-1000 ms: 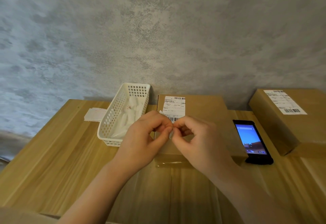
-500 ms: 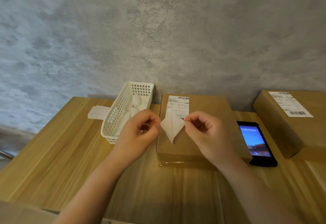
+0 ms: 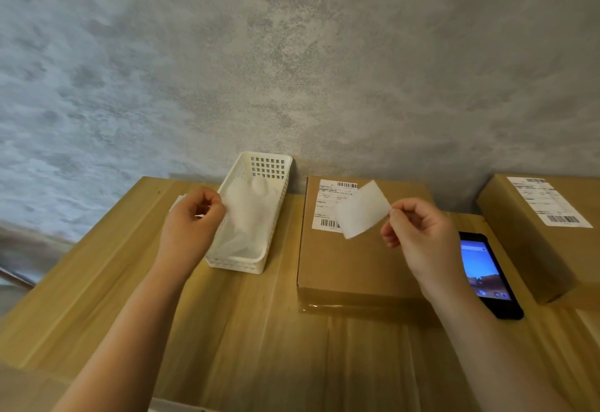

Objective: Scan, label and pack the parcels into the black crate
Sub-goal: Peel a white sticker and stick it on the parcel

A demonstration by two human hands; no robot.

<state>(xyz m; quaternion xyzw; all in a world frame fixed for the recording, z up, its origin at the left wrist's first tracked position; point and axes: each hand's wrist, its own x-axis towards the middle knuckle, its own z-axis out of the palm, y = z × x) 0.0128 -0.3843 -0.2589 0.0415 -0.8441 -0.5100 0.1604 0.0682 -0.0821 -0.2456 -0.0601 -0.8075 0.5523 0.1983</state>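
Right hand (image 3: 418, 233) pinches a blank white label (image 3: 362, 208) by its right edge, thumb and forefinger closed on it, other fingers curled. Label is held in the air, tilted, over the far part of the middle cardboard parcel (image 3: 360, 259), partly covering that parcel's printed shipping label (image 3: 329, 204).

Left hand (image 3: 191, 220) is curled, fingertips pinching a blurred translucent white sheet (image 3: 243, 207) over the white plastic basket (image 3: 276, 213). Can't tell if the sheet touches the basket. More white sheets lie inside the basket.

Middle parcel lies flat on the wooden table (image 3: 243, 330), right of the basket, near the grey wall (image 3: 292, 54). Black phone (image 3: 483, 272), screen lit, lies just right of it. Second cardboard parcel (image 3: 535, 233) with its own shipping label sits far right. Small stack of white paper (image 3: 178, 202) is behind the left hand.
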